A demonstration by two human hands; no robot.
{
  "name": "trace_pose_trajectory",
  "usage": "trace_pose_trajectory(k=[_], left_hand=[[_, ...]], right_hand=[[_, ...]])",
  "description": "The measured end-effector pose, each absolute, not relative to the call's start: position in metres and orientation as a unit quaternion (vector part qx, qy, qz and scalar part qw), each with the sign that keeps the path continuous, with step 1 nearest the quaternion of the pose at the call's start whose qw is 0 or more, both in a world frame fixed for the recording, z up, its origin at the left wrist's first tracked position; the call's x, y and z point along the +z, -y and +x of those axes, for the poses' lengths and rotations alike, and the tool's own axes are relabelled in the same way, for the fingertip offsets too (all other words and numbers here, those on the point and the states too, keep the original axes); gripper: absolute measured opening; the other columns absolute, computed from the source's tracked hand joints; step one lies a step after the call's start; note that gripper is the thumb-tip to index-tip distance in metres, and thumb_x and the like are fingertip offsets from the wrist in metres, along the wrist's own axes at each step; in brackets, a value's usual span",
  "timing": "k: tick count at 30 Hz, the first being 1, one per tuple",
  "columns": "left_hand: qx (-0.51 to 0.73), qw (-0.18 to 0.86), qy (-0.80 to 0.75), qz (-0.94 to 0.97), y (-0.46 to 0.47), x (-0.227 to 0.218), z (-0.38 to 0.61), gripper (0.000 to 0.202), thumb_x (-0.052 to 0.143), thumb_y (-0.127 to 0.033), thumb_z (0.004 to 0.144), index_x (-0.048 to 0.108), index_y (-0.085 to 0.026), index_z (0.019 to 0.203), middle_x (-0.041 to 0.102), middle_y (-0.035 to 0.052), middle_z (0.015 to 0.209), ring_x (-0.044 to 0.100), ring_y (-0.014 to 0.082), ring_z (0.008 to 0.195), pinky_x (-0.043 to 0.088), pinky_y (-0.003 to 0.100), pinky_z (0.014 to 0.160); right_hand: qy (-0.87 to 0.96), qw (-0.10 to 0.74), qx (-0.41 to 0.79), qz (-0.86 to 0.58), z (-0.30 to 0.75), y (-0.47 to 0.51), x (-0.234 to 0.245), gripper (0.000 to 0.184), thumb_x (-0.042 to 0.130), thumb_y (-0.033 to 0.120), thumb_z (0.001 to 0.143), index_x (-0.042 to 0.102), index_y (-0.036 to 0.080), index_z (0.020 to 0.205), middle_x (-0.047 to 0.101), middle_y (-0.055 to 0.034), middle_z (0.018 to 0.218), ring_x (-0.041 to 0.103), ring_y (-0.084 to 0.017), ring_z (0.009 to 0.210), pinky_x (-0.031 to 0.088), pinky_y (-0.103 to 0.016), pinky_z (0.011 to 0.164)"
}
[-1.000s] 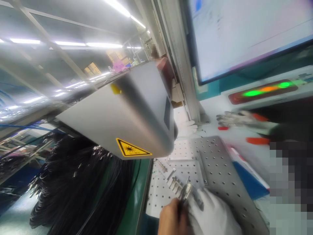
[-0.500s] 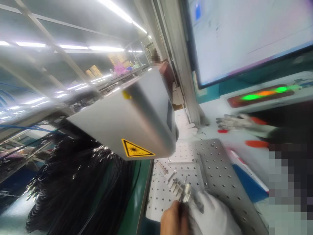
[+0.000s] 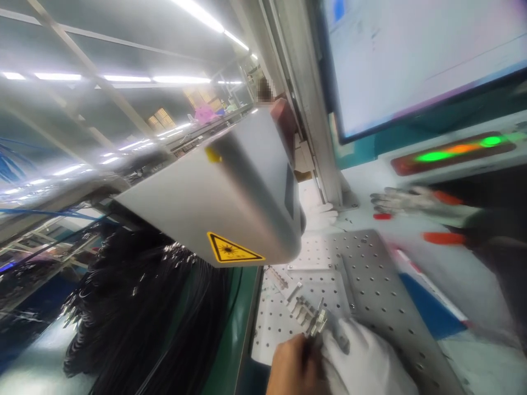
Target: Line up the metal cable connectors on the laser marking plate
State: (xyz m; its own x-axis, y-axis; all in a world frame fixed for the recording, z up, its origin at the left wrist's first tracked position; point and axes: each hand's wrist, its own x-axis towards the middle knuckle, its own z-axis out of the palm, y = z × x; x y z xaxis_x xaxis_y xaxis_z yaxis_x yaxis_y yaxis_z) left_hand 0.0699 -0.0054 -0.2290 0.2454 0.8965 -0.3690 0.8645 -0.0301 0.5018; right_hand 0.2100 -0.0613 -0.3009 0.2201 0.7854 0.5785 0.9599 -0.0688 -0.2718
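My bare left hand point(image 3: 286, 365) is at the bottom middle with its fingers closed around black cables, whose bright metal connectors point(image 3: 318, 322) stick out beyond the fingertips. Close against it on the right is my right hand point(image 3: 366, 356) in a white glove. Its fingers are curled at the same connectors, and the exact grip is partly hidden. Just beyond the connectors a slotted metal fixture point(image 3: 302, 311) lies on the plate with holes point(image 3: 272, 329). The connectors are very near the fixture; whether they touch it I cannot tell.
A grey machine head point(image 3: 251, 203) with a yellow warning triangle overhangs the plate. Left of it is a large bundle of black cables point(image 3: 123, 312). A monitor point(image 3: 411, 66), lit buttons point(image 3: 457, 151), a pale glove point(image 3: 403, 200) and a blue item point(image 3: 432, 307) are on the right. Another person sits far back.
The view has shifted slightly, moving the surroundings a little to the right. Both hands keep their hold near the fixture, with the connectors in almost the same place.
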Motion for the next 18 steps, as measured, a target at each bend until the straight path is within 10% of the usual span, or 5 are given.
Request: trace_pose_trajectory(k=[10,18], left_hand=[[-0.027,0.343,-0.567,0.748,0.005,-0.214,0.078,0.028,0.043,-0.040,0.088,0.057,-0.018,0.078,0.060,0.0055,0.074,0.050,0.0185,0.072,0.033,0.030,0.069],[0.003,0.392,-0.585,0.710,0.003,-0.203,0.080,0.028,0.041,-0.035,0.085,0.042,-0.021,0.061,0.047,-0.0003,0.060,0.046,0.0152,0.062,0.031,0.028,0.060]], right_hand=[[0.532,0.256,0.043,-0.806,0.205,0.071,-0.260,0.029,0.050,0.029,0.086,0.068,0.017,0.107,0.067,-0.0096,0.102,0.065,-0.020,0.083,0.054,-0.031,0.073],[0.620,0.300,-0.143,-0.711,0.214,0.073,-0.265,0.024,0.049,0.028,0.083,0.071,0.028,0.092,0.065,-0.0083,0.103,0.063,-0.024,0.085,0.053,-0.035,0.066]])
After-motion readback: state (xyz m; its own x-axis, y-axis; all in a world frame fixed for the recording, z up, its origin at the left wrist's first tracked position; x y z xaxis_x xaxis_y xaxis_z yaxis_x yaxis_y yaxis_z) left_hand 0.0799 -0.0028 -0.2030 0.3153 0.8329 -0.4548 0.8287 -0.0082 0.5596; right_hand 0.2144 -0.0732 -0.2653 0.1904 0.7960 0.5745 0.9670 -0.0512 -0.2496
